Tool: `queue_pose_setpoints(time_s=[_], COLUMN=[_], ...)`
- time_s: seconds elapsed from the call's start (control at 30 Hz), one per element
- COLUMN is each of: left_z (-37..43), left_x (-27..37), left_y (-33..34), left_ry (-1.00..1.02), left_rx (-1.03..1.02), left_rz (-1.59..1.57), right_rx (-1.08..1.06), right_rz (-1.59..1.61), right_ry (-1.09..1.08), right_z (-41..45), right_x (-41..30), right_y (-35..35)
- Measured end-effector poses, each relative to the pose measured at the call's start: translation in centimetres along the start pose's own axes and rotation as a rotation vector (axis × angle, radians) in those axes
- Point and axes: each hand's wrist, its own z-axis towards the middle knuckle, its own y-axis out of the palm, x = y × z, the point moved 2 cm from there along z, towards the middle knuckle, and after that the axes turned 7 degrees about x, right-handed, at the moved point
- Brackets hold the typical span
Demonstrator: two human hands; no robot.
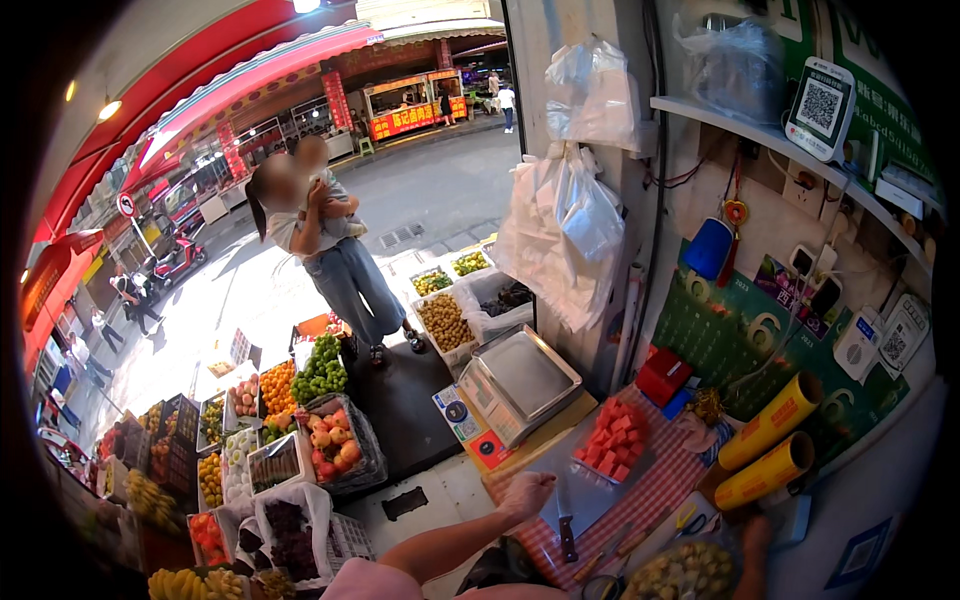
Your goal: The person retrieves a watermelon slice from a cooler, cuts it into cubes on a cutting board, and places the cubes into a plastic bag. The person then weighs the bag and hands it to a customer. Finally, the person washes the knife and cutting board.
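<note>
My left hand (529,495) is over the near edge of a pale cutting board (531,466), fingers curled in, with nothing visible in its grasp. Just beside it lies a kitchen knife (566,529) with a dark riveted handle. Farther along the board stands a clear plastic tray of cubed watermelon (613,435). At the lower right, my right hand (754,534) is blurred and partly hidden, close to the rolls of cling film (765,470) and to a clear bag or container of yellow-green fruit (682,574); its grip cannot be made out.
A metal-topped weighing scale (529,375) stands beyond the board. Scissors (690,521) and a red box (664,375) lie on the checked cloth (667,465). Plastic bags (562,225) hang on the post. Fruit crates (337,442) fill the left; a person (345,262) stands there holding a child.
</note>
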Motion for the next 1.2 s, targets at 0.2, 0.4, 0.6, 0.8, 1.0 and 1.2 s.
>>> queue_pose_setpoints(time_s=[0.2, 0.4, 0.6, 0.8, 1.0, 1.2], left_z=[-0.2, -0.9, -1.2, -1.4, -1.3, -3.6], left_x=[0.2, 2.2, 3.0, 2.8, 5.4, 15.4], left_y=[0.6, 0.0, 0.0, -0.1, 2.6, 6.5], left_ry=[-0.017, -0.01, 0.067, 0.014, -0.38, -0.344], left_rx=[-0.019, -0.075, -0.044, -0.028, -0.071, -0.376], left_rz=[0.018, 0.014, 0.003, -0.064, -0.669, -1.309], right_rx=[0.203, 0.365, 0.454, 0.759, 0.801, 0.415], right_rz=[0.133, 0.25, 0.383, 0.638, 1.464, 1.694], right_ry=[0.133, 0.157, 0.254, 0.476, 0.498, 0.313], right_z=[0.3, -0.9, -2.2, -4.2, -8.4, -10.6], right_x=[0.4, 0.3, -0.2, 0.3, -13.8, -28.6], right_y=[-1.3, -3.9, -5.6, -10.1, -17.3, -20.7])
